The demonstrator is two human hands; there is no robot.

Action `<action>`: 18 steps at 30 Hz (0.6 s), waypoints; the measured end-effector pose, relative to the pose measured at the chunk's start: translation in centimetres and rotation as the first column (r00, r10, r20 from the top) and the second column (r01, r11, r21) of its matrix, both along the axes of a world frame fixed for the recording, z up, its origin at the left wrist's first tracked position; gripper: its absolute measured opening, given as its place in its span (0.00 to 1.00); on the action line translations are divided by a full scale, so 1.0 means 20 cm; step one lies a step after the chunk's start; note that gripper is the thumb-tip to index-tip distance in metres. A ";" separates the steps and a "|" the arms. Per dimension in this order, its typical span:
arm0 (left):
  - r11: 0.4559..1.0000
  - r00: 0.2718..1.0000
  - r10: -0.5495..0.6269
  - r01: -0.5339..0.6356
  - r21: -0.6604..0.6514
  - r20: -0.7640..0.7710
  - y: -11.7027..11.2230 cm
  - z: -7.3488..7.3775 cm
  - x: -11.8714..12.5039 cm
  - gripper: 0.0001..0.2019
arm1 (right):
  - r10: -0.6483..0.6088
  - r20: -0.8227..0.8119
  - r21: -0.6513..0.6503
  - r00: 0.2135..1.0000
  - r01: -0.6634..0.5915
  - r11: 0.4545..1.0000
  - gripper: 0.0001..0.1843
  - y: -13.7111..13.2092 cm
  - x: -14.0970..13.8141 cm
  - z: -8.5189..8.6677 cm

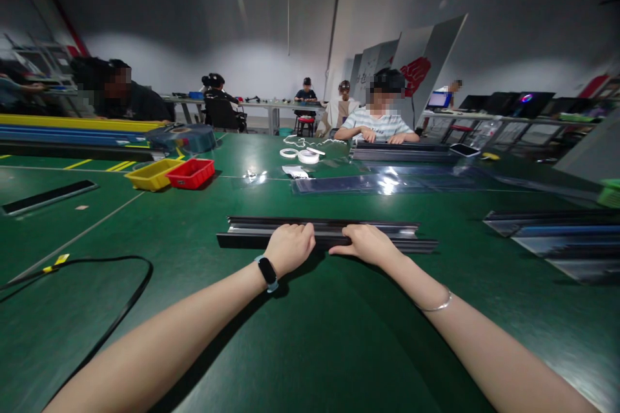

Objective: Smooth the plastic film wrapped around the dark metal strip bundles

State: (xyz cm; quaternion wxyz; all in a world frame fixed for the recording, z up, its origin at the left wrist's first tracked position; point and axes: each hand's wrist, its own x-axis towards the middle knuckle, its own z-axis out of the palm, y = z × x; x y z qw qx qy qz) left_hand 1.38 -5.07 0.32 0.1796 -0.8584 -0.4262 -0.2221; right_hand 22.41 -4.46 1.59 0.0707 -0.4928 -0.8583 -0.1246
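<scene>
A long black channel-shaped profile (pixel 247 241) lies crosswise on the green table, its pale inner strip showing between two dark rails. My left hand (pixel 289 248) is closed over the near rail, left of the profile's middle, with a wristband (pixel 267 271) on that wrist. To the right of the middle, my right hand (pixel 371 244) grips the same profile, fingers curled over it and thumb stretched along its near side. The hands are a short gap apart. Both hide parts of the profile, and the fingertips are out of sight.
Yellow (pixel 154 174) and red bins (pixel 191 173) stand back left, near stacked profiles (pixel 82 135). Tape rolls (pixel 309 156) and clear plastic film (pixel 339 183) lie beyond my hands. More dark profiles (pixel 557 239) are at right, a black cable (pixel 140 284) at left. A co-worker (pixel 380 119) sits opposite.
</scene>
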 end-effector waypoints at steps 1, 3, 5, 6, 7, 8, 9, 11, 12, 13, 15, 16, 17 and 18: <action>1.000 1.000 -0.003 0.003 0.002 0.000 0.00 0.00 0.00 0.09 | -0.003 0.003 -0.007 1.000 0.003 1.000 0.32 0.00 0.00 0.00; 1.000 1.000 -0.005 0.005 0.004 0.001 0.00 0.00 0.00 0.09 | -0.008 0.013 -0.019 1.000 0.008 1.000 0.33 0.01 0.00 0.00; 1.000 1.000 -0.004 0.003 0.003 0.003 0.00 0.00 0.00 0.09 | -0.009 0.022 -0.028 1.000 0.010 1.000 0.33 0.01 0.00 -0.01; 1.000 1.000 -0.003 0.003 0.003 0.005 0.00 0.00 0.00 0.09 | -0.010 0.026 -0.032 1.000 0.011 0.999 0.34 0.02 0.00 -0.01; 1.000 1.000 -0.003 0.003 0.002 0.005 0.00 0.00 0.00 0.09 | -0.011 0.029 -0.035 1.000 0.012 0.999 0.34 0.02 0.00 -0.01; 1.000 1.000 -0.005 0.005 0.002 0.004 0.00 0.00 0.00 0.09 | -0.012 0.032 -0.038 0.999 0.013 0.999 0.34 0.02 0.00 -0.01; 1.000 1.000 -0.006 0.006 0.001 0.003 0.00 0.00 0.00 0.09 | -0.014 0.035 -0.040 0.999 0.015 0.999 0.35 0.02 0.00 -0.01; 1.000 1.000 -0.005 0.005 0.000 0.000 0.00 0.00 0.00 0.10 | -0.014 0.041 -0.042 0.999 0.015 0.999 0.35 0.03 0.00 -0.01; 1.000 1.000 -0.004 0.004 -0.001 -0.001 0.00 0.00 0.00 0.10 | -0.010 0.043 -0.042 0.999 0.012 0.999 0.35 0.03 0.00 -0.02; 1.000 1.000 -0.004 0.004 -0.002 -0.003 0.00 0.00 0.00 0.10 | -0.007 0.046 -0.040 0.999 0.008 0.999 0.36 0.03 0.00 -0.02; 1.000 1.000 -0.005 0.005 -0.006 -0.007 0.00 0.00 0.00 0.09 | 0.001 0.051 -0.036 0.999 0.001 0.999 0.36 0.03 0.00 -0.02; 1.000 1.000 -0.005 0.005 -0.008 -0.009 0.00 0.00 0.00 0.09 | 0.004 0.054 -0.034 0.999 -0.002 0.999 0.36 0.03 0.00 -0.02; 1.000 1.000 -0.004 0.004 -0.008 -0.011 0.00 0.00 0.00 0.09 | 0.005 0.056 -0.034 0.998 -0.003 0.999 0.36 0.03 0.00 -0.02; 1.000 1.000 -0.002 0.002 -0.009 -0.012 0.00 0.00 0.00 0.09 | 0.005 0.057 -0.035 0.998 -0.003 0.999 0.36 0.03 0.00 -0.01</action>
